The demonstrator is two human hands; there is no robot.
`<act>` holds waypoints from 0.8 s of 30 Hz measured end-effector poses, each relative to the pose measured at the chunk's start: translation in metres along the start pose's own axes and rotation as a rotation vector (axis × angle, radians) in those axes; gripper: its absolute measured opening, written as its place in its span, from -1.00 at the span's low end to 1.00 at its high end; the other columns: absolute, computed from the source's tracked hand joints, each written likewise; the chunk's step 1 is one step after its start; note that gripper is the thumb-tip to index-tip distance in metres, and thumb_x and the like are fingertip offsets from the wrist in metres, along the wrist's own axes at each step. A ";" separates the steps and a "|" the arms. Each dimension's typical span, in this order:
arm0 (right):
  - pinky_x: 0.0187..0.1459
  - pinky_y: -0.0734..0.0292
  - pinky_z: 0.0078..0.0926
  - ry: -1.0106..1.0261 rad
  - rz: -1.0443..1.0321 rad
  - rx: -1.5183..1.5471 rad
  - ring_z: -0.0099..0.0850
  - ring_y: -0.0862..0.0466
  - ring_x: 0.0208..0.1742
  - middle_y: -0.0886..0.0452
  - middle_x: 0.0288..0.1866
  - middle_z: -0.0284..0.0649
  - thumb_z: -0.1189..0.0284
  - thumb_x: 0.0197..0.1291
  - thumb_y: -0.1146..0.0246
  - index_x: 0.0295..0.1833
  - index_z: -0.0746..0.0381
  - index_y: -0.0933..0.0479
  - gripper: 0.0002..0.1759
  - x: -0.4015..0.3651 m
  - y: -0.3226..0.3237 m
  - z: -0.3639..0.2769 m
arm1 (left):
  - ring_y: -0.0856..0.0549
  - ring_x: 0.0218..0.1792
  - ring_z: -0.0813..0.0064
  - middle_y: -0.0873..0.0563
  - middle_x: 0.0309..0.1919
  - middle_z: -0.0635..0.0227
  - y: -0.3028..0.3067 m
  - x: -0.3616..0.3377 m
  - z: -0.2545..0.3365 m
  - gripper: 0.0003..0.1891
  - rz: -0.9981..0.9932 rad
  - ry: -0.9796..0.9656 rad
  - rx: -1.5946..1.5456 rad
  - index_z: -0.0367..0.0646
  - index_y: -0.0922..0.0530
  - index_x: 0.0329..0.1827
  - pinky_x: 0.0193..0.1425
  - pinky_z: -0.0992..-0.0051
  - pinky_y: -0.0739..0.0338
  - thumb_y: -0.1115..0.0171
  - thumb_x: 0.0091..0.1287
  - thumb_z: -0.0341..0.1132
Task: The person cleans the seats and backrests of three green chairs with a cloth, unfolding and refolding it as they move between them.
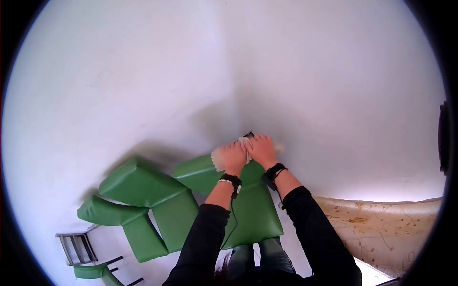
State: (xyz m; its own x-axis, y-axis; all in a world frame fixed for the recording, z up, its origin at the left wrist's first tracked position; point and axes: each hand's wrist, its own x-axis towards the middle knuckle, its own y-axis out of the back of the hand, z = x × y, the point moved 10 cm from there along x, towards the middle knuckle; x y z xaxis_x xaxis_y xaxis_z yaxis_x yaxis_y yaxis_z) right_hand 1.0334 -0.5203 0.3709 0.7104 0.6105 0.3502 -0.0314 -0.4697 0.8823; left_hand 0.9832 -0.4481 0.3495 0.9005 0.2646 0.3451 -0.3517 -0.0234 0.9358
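Observation:
My left hand (233, 157) is closed on a pale cloth (217, 159) with a wavy edge, at the top of a green padded chair (253, 214). Right beside it, my right hand (261, 149) grips the same cloth, fingers curled. Part of the cloth shows between the hands, and a blurred end sticks out past the right one. The chair's backrest lies just under both hands, which partly cover it. A small dark object is visible behind my fingers, too hidden to name.
Two more green chairs (174, 209) stand in a row to the left. Further left are a grey metal frame (78, 249) and another green seat (90, 271). White walls meet behind the chairs. A patterned beige cloth (381, 224) spreads at the right.

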 end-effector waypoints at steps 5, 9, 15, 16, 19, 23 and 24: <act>-0.23 -0.27 -0.31 -0.057 -0.006 -0.085 -0.32 -0.48 -0.29 -0.53 -0.46 -0.25 0.26 0.03 -0.02 -0.52 0.20 -0.53 -0.71 0.000 -0.013 0.001 | -0.56 -0.50 0.33 -0.58 -0.58 0.34 -0.014 -0.002 -0.006 -0.78 0.036 0.058 -0.051 -0.10 -0.46 -0.59 -0.34 0.34 -0.35 0.05 0.17 -0.26; -0.26 -0.27 -0.32 -0.025 0.008 -0.185 -0.32 -0.49 -0.35 -0.53 -0.52 -0.26 0.26 0.01 -0.02 -0.56 0.18 -0.52 -0.71 0.001 -0.003 -0.014 | -0.57 -0.50 0.33 -0.59 -0.57 0.34 -0.004 -0.002 -0.008 -0.79 0.037 0.037 -0.072 -0.09 -0.46 -0.60 -0.36 0.32 -0.35 0.03 0.16 -0.26; -0.31 -0.24 -0.34 0.119 -0.112 -0.190 -0.34 -0.50 -0.43 -0.52 -0.58 -0.25 0.24 -0.02 -0.02 -0.62 0.15 -0.50 -0.71 0.002 -0.029 -0.054 | -0.56 -0.36 0.32 -0.60 -0.46 0.34 -0.002 -0.018 -0.036 -0.84 -0.141 0.073 0.031 -0.09 -0.48 -0.46 -0.24 0.33 -0.32 0.04 0.13 -0.26; -0.31 -0.24 -0.34 0.109 -0.112 -0.190 -0.34 -0.50 -0.43 -0.52 -0.58 -0.25 0.24 -0.02 -0.02 -0.62 0.15 -0.50 -0.71 0.002 -0.037 -0.066 | -0.56 -0.33 0.31 -0.60 -0.44 0.33 -0.001 -0.026 -0.052 -0.83 -0.139 0.082 0.060 -0.11 -0.48 -0.45 -0.21 0.33 -0.32 0.06 0.16 -0.27; -0.31 -0.25 -0.33 0.154 -0.086 -0.126 -0.35 -0.50 -0.42 -0.53 -0.58 -0.26 0.24 -0.03 -0.03 -0.64 0.14 -0.50 -0.72 0.007 -0.058 -0.118 | -0.55 -0.30 0.29 -0.59 -0.41 0.29 0.006 -0.049 -0.106 -0.80 -0.134 0.089 0.129 -0.13 -0.48 -0.44 -0.17 0.31 -0.31 0.10 0.19 -0.27; -0.30 -0.25 -0.33 0.141 -0.122 0.078 -0.34 -0.50 -0.42 -0.54 -0.58 -0.27 0.24 -0.02 -0.03 -0.67 0.10 -0.50 -0.70 0.013 -0.090 -0.182 | -0.53 -0.30 0.21 -0.57 -0.42 0.22 0.026 -0.075 -0.173 -0.77 -0.038 0.109 0.195 -0.18 -0.47 -0.45 -0.13 0.27 -0.32 0.14 0.22 -0.29; -0.29 -0.25 -0.33 0.142 -0.106 0.099 -0.34 -0.50 -0.41 -0.54 -0.59 -0.27 0.23 -0.02 -0.03 -0.68 0.10 -0.49 -0.69 0.013 -0.093 -0.193 | -0.53 -0.30 0.21 -0.57 -0.42 0.22 0.027 -0.079 -0.184 -0.77 -0.048 0.097 0.202 -0.18 -0.47 -0.45 -0.13 0.27 -0.32 0.14 0.22 -0.29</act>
State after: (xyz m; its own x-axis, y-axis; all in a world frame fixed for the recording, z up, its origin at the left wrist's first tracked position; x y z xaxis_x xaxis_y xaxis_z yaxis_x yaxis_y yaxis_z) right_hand 0.9103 -0.3455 0.3540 0.5992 0.7407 0.3037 0.1128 -0.4536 0.8840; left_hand 0.8558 -0.2923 0.3340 0.8828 0.3613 0.3001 -0.2417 -0.1984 0.9498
